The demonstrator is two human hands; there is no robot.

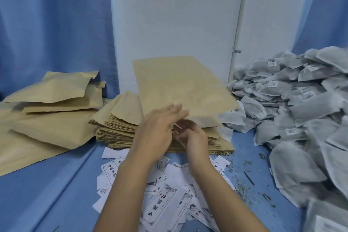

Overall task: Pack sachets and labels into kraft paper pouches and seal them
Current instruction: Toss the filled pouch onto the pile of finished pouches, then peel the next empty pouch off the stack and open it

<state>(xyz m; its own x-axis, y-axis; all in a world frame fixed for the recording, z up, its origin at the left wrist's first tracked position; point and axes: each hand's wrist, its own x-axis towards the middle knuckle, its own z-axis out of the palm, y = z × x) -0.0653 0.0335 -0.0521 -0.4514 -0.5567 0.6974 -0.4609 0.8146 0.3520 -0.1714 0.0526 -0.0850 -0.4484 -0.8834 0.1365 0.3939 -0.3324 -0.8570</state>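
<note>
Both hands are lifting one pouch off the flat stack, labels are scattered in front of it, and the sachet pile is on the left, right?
Not quite: the head view shows the sachet pile on the right. Filled pouches lie on the left. The rest holds.
</note>
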